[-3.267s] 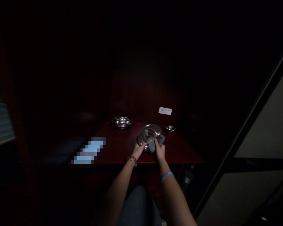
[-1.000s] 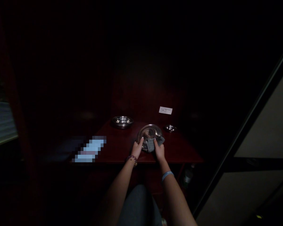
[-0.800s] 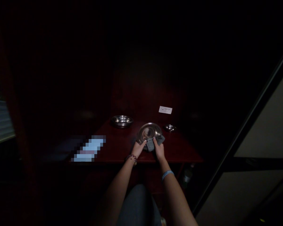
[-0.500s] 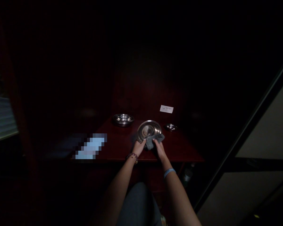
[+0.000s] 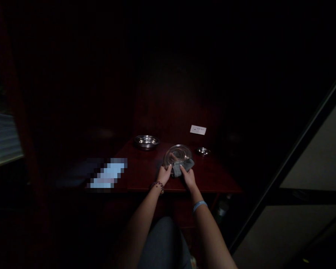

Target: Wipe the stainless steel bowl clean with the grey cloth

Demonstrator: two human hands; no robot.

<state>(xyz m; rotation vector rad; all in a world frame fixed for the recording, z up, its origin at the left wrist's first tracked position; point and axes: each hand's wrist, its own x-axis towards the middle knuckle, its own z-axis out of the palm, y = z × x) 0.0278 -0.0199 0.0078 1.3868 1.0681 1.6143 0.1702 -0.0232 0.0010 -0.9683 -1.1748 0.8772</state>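
Note:
A shiny metal bowl (image 5: 178, 152) is held tilted above the dark red table (image 5: 145, 175), its inside facing me. My left hand (image 5: 164, 174) grips its lower left rim, thumb on top. At the lower right rim, my right hand (image 5: 188, 177) pinches a grey cloth (image 5: 182, 167) against the bowl. The fingers beneath the bowl are mostly hidden.
Further back on the left stands a larger metal bowl (image 5: 146, 141), and a small metal dish (image 5: 203, 151) lies to the right. A white socket plate (image 5: 198, 130) is on the back wall. Under the table at right is a bottle (image 5: 221, 210).
The held bowl has tipped slightly and its inside looks darker. The cloth and my right hand have shifted a little to the left along the rim.

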